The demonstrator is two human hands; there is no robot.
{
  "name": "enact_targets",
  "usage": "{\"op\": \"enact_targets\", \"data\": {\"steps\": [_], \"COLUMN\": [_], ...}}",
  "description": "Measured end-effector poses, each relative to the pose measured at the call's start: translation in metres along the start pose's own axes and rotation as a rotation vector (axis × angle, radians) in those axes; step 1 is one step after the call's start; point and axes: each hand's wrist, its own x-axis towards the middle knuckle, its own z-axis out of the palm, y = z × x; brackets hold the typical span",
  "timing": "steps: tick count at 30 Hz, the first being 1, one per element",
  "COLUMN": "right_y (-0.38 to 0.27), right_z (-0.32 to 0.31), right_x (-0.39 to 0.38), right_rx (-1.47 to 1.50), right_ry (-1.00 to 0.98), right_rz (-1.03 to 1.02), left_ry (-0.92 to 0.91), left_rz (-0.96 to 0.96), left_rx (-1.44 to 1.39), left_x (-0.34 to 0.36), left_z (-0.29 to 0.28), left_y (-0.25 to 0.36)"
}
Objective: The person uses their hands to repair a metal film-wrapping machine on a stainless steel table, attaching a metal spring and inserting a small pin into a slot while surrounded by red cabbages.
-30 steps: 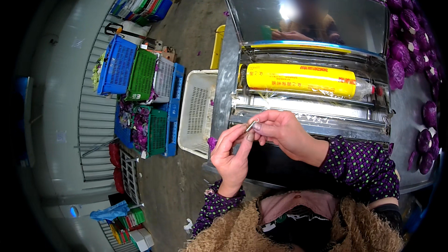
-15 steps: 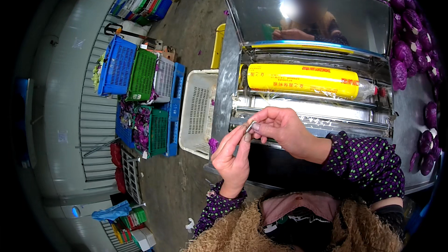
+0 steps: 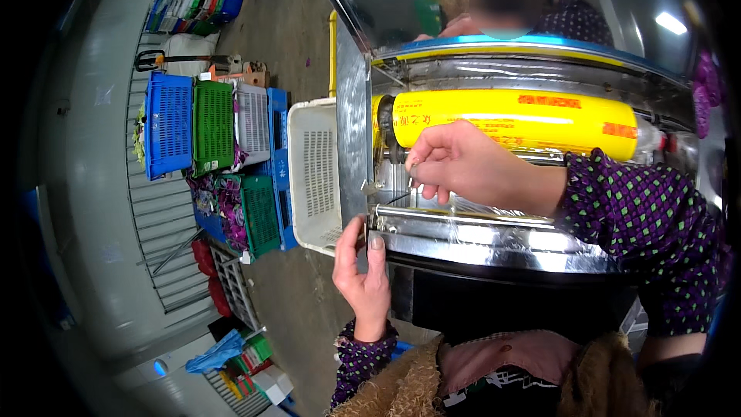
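Note:
My right hand (image 3: 475, 166) is over the left part of a steel film-wrapping machine (image 3: 498, 247), pinching a small thin metal piece (image 3: 413, 179), partly hidden by the fingers, near a spring-like rod at the left end. My left hand (image 3: 361, 286) grips the machine's front left corner, thumb upright and fingertips at the metal edge. A large yellow roll of film (image 3: 517, 112) lies across the machine behind my right hand, and a raised shiny lid (image 3: 602, 8) stands beyond it, reflecting a person.
A white crate (image 3: 315, 170) stands against the machine's left side. Further left are blue (image 3: 166, 123), green (image 3: 212, 127) and grey (image 3: 251, 127) crates, some holding purple leaves, on a blue pallet (image 3: 282, 185). Purple cabbages (image 3: 706, 89) show at the far right.
My hands have parted: the left moved slightly down to the machine's corner, the right moved up with the small piece to the left end. The view has moved closer to the machine.

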Motion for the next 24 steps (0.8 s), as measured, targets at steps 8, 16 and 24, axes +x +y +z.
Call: {"op": "enact_targets", "data": {"steps": [8, 16, 24], "right_y": [0.044, 0.043, 0.042], "right_z": [0.006, -0.003, -0.004], "right_x": [0.056, 0.058, 0.054], "right_rx": [-0.069, -0.074, 0.039], "right_ry": [-0.157, -0.170, -0.171], "right_rz": [0.059, 0.061, 0.091], "left_ry": [0.064, 0.082, 0.046], "left_rz": [-0.175, -0.241, -0.366], "left_rx": [-0.043, -0.182, -0.372], "left_x": [-0.005, -0.005, -0.002], "left_z": [0.018, 0.021, 0.011], "left_y": [-0.012, -0.013, 0.000]}}
